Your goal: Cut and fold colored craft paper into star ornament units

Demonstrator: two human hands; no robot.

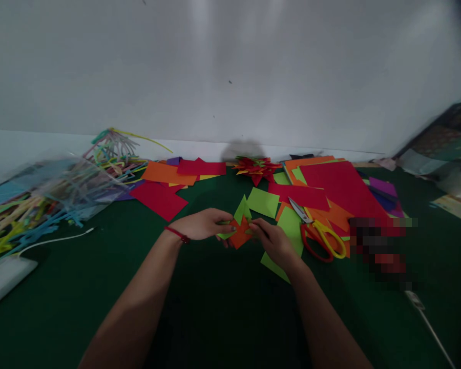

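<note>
Between my hands is a small folded paper piece (239, 233), orange in the middle with green points. My left hand (211, 225), with a red string bracelet at the wrist, pinches its left side. On its right side, my right hand (271, 237) grips the paper between thumb and fingers. The exact folds under my fingertips are hidden. A green paper rectangle (264, 202) lies just beyond, and another green sheet (292, 236) is partly under my right hand. Farther back sits a spiky red, orange and green paper cluster (256, 168).
Scissors (322, 236) with red and yellow handles lie to the right on stacked red sheets (341, 189) and orange paper. Red paper (159, 200) lies left. A plastic bag (77, 179) with pipe cleaners is far left, near a white power bank (7, 277) and cable. A wall stands behind.
</note>
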